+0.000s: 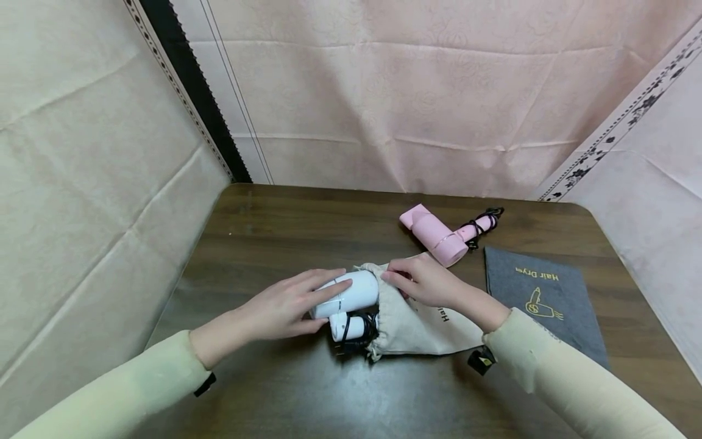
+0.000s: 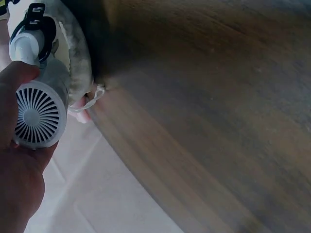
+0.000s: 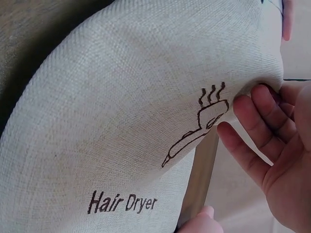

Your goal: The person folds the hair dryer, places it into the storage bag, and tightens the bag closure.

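Note:
A white hair dryer (image 1: 359, 289) lies with its front end inside the mouth of a cream drawstring bag (image 1: 422, 332). My left hand (image 1: 285, 305) grips the dryer's rear body, thumb and fingers around it. Its round vented grille (image 2: 39, 116) faces back in the left wrist view. The folded handle (image 1: 351, 327), wrapped in black cord, sits beside the body at the opening. At the bag's far upper rim, my right hand (image 1: 425, 283) pinches the cloth between thumb and fingers. Dark "Hair Dryer" lettering (image 3: 122, 203) and a dryer drawing mark the bag's side in the right wrist view.
Behind the bag lies a pink hair dryer (image 1: 436, 235) with black cord around its handle. A flat grey-blue bag (image 1: 521, 292) with gold print lies to the right on the brown wooden table (image 1: 263, 244). Pale cloth (image 1: 384, 110) hangs behind the table.

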The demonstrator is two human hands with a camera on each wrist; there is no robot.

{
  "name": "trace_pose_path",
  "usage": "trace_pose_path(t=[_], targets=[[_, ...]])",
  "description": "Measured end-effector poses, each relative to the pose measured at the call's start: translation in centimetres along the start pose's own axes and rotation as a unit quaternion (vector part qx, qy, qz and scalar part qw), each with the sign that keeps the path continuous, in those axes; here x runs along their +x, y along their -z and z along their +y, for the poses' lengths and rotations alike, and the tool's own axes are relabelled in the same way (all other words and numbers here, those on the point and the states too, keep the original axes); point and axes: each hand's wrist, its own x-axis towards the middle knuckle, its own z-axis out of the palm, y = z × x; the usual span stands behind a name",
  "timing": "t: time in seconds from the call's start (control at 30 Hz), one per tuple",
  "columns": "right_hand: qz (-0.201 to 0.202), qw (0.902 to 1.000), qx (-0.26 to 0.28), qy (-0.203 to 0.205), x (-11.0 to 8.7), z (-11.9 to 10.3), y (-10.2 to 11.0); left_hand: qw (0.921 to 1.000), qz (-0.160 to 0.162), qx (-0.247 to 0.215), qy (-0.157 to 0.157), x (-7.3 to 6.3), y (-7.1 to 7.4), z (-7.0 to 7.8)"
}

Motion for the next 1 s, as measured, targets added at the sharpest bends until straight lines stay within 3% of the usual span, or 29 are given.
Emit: trace_pose_path(t=[0.27,0.47,0.77,1.0], targets=[[0.010,0.9999,-0.009,0.008,-0.1,0.0,0.0,0.9999,0.002,0.008,-0.015,0.4,-1.2,0.1],[0.003,0.9996,-0.025,0.011,0.1,-0.5,-0.1,0.9999,0.009,0.008,-0.009,0.7,-2.1,0.0],[0.004,0.9950,-0.097,0.019,0.4,-1.5,0.7,0.9998,0.015,0.012,-0.009,1.0,-2.4,0.0],[-0.033,0.9815,-0.185,0.035,0.7,-2.6,0.4,0.9995,0.024,0.016,-0.010,1.2,-2.6,0.4]])
